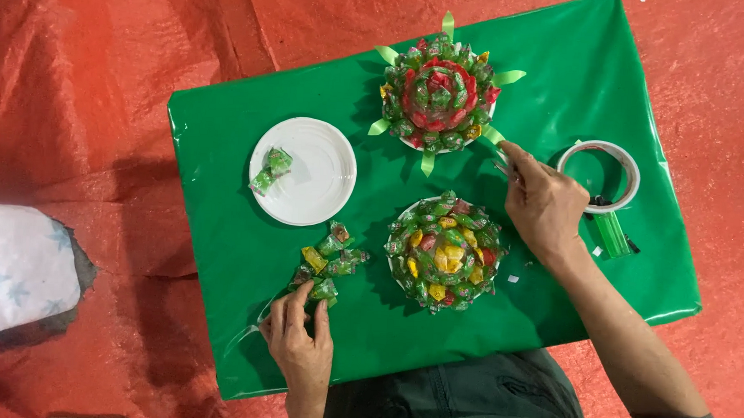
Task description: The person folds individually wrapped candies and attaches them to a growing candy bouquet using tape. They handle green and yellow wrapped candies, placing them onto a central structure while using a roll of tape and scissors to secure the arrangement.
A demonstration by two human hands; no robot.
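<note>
We see a red tarp (102,72) covering the floor, and on it a low board wrapped in shiny green paper (579,67). At the left edge of the view lies a white cloth with pale blue stars (14,264). On the green paper sit 2 candy arrangements: the far one (438,95) is a dome of green and red wrapped sweets with light green ribbon loops sticking out around it; the near one (445,250) is flatter, with yellow, red and green sweets packed on a plate. Left of them is a white plate (306,177) holding 2 green-wrapped candies (272,169). At the right lies a roll of clear tape (599,173) with a strip of green ribbon (612,234) just beside it.

Our right hand (544,204) rests between the tape roll and the 2 arrangements, its fingertips pressed together, pinching something thin near a ribbon loop of the far dome; what it is, we cannot tell. Our left hand (299,340) lies at the near edge, fingers together, the tips touching a small loose pile of wrapped candies (328,261) just left of the near arrangement.
</note>
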